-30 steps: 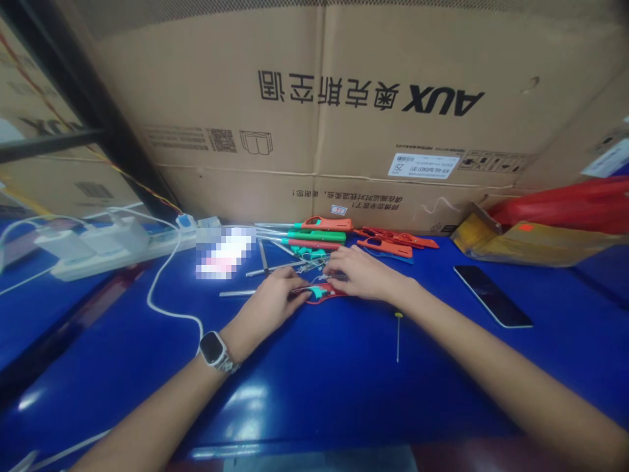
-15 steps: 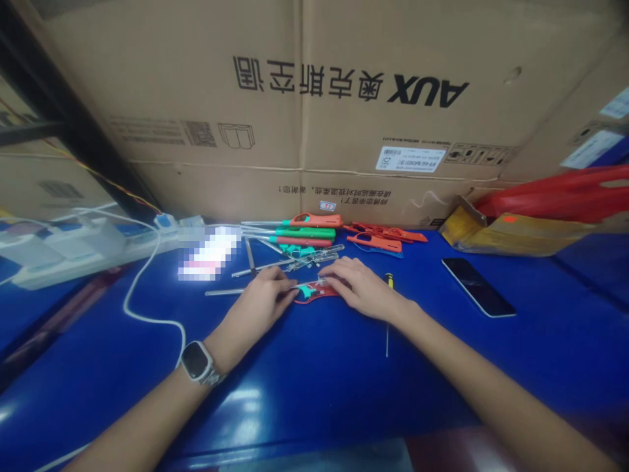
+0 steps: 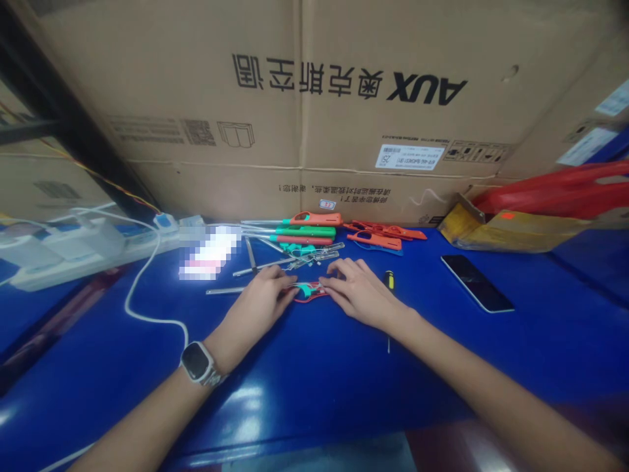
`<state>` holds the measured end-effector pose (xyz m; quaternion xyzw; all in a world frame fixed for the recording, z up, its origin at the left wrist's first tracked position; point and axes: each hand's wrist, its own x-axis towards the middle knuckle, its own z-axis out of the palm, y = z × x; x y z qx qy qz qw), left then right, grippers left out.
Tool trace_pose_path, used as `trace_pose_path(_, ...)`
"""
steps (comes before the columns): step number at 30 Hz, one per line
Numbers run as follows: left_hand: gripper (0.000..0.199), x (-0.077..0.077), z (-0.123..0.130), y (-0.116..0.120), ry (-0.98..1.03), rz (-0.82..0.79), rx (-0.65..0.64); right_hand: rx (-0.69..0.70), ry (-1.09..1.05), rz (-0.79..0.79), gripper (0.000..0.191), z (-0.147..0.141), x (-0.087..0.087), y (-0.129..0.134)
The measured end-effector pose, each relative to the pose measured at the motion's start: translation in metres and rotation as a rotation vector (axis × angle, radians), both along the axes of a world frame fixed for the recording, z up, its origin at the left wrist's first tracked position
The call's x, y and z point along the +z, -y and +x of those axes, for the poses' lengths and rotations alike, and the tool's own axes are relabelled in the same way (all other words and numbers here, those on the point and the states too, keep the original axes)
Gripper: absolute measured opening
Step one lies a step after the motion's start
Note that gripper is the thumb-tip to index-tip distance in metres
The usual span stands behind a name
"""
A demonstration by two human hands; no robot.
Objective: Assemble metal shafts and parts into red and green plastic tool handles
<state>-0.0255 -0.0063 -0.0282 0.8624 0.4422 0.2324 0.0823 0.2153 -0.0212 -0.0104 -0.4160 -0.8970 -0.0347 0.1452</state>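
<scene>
An opened long-necked lighter (image 3: pixel 305 290) lies on the blue table, its red handle half and teal trigger showing. Its metal tube (image 3: pixel 223 292) sticks out to the left from under my left hand (image 3: pixel 268 295), whose fingers and thumb are closed on the trigger end. My right hand (image 3: pixel 361 295) has its fingertips pinched at the handle's other end, over a small clear part that they mostly hide. Just behind the hands lie clear lighter inserts (image 3: pixel 327 255) with thin wires. A yellow-and-black screwdriver (image 3: pixel 390 280) lies beside my right hand, its shaft partly behind the wrist.
Behind the inserts are several lighters (image 3: pixel 314 232) in green, red and orange, with orange handle shells (image 3: pixel 378 240) to their right. A phone (image 3: pixel 476 283) and a yellow box (image 3: pixel 521 236) stand right. A power strip (image 3: pixel 59 265) and white cable (image 3: pixel 152 318) lie left. Cardboard (image 3: pixel 304 131) rises behind.
My right hand has shifted slightly, its fingertips now lower on the handle and pressed round the clear part. My left hand stays in place on the lighter.
</scene>
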Motion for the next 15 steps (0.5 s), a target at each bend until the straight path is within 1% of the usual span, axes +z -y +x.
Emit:
trace_pose_path(3,0.023,0.01,-0.001,0.001,-0.063,0.0,-0.01,-0.011,0.068,0.032,0.029,-0.003,0.003,0.004)
trace_pose_path(6,0.021,0.016,-0.003,0.0,-0.105,-0.007,-0.076,-0.03,0.114,0.067,0.03,-0.005,0.001,0.007)
trace_pose_path(11,0.026,0.017,-0.008,-0.003,-0.134,0.004,-0.166,-0.065,0.156,0.095,0.031,-0.007,-0.003,0.01)
trace_pose_path(15,0.026,0.015,-0.01,-0.002,-0.161,0.01,-0.181,-0.082,0.173,0.084,0.031,-0.01,-0.002,0.011)
